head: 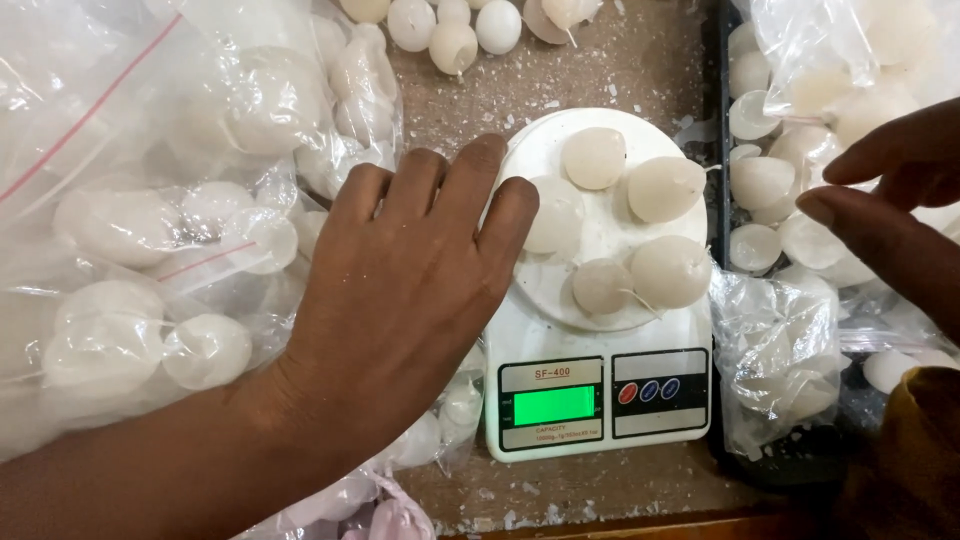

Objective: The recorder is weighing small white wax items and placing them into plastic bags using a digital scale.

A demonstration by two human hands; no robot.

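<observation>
A small white kitchen scale (600,400) with a lit green display stands on the table. Its round pan (612,232) carries several white, dome-shaped wax candles with thin wicks (668,270). My left hand (410,280) lies palm down at the pan's left rim, its fingertips touching one candle (555,215) and the pan edge. My right hand (890,200) hovers at the right edge, fingers spread and holding nothing, above a dark tray of loose candles (760,180).
Clear plastic bags packed with the same white candles (150,230) fill the left side. More bags (790,350) lie right of the scale. Loose candles (452,45) and wax crumbs lie on the brown table behind the scale.
</observation>
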